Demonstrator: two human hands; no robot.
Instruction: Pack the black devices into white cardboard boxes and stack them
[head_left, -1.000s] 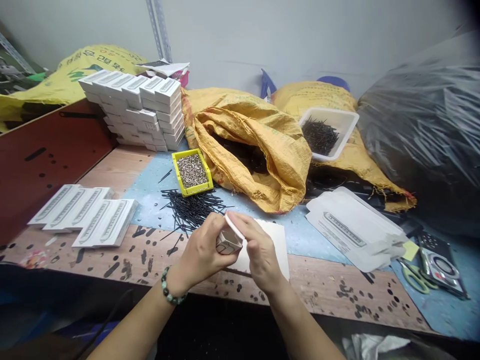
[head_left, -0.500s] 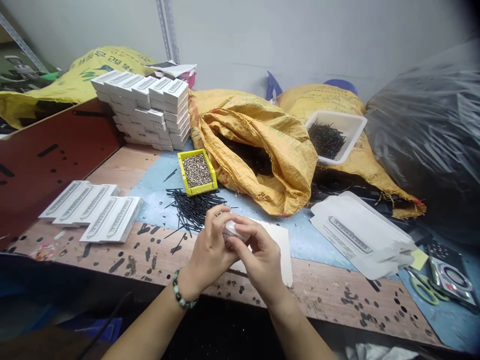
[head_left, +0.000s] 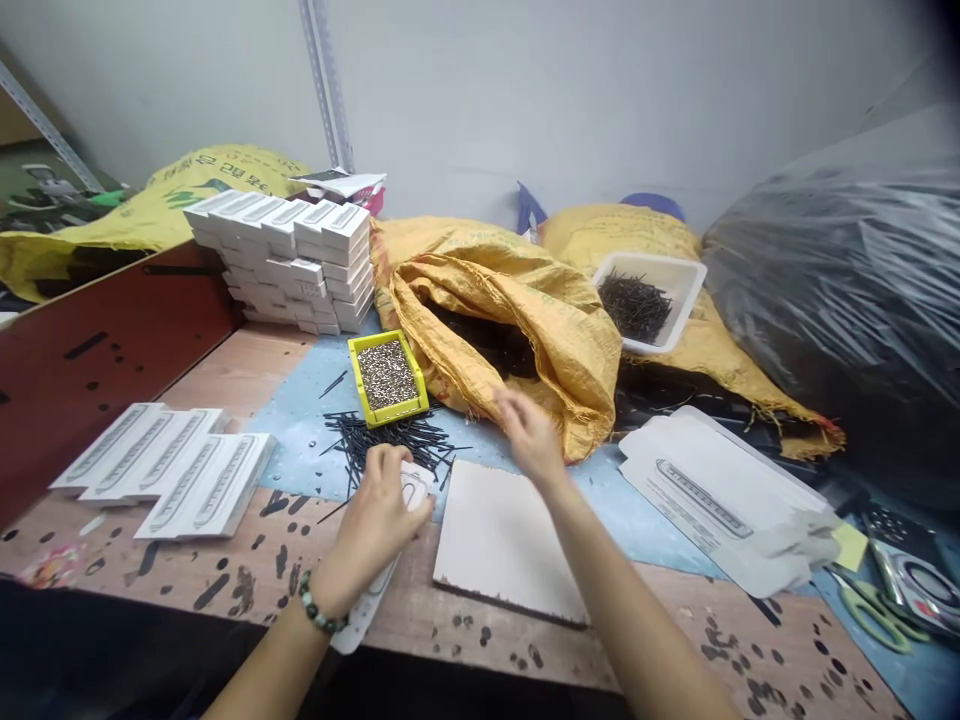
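Note:
My left hand [head_left: 381,505] is closed over the upper end of a flat white printed carton [head_left: 358,622], which leans out past the table's front edge. Just behind it lies a loose heap of thin black rods [head_left: 401,437]. My right hand [head_left: 529,432] is stretched forward at the mouth of the open yellow woven sack [head_left: 574,350], with black pieces inside it. Motion blurs its fingers, so I cannot make out whether they hold anything. Between my arms a white board [head_left: 499,540] lies flat on the table.
A yellow tray [head_left: 422,385] holds small metal pieces. White boxes [head_left: 349,240] stand stacked behind it, with several more boxes [head_left: 214,485] at left. Flattened cartons [head_left: 697,500], green-handled scissors [head_left: 874,620] and a white tub [head_left: 686,300] of black rods are at right.
My hands have come apart. The left moved down and left with the carton; the right reached forward to the sack. The board shows more fully, and the view has tilted up slightly.

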